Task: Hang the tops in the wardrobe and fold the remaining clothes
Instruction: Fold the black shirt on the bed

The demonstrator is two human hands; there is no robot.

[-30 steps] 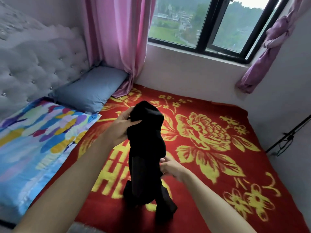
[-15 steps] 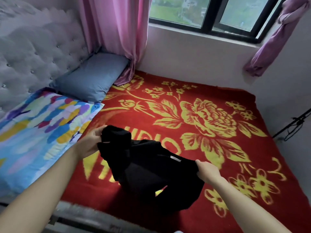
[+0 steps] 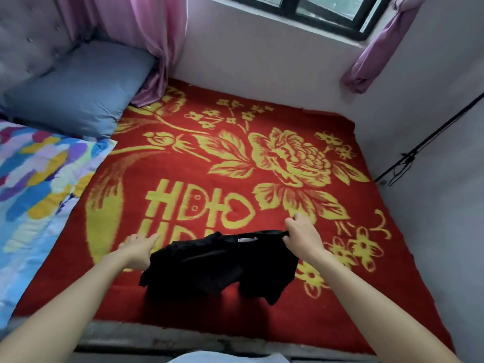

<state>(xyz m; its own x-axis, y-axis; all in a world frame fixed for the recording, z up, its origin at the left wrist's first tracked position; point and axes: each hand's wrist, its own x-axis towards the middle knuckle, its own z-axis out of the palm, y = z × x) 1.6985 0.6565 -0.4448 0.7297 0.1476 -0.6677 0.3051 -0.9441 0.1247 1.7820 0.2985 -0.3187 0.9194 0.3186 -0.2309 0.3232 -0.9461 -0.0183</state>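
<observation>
The folding step seemed in hand: a black garment (image 3: 222, 263) lay bunched on the red blanket (image 3: 235, 166) near the bed's front edge, between the two hands; the right hand (image 3: 301, 237) gripped its upper edge, fingers curled round the cloth, with that corner held slightly raised; the left hand (image 3: 138, 248) lay with fingers straight against the garment's left side, holding nothing that showed; what kind of garment it was could not be told; the next move probably called for pulling it flat and smoothing the creases before a first fold.
</observation>
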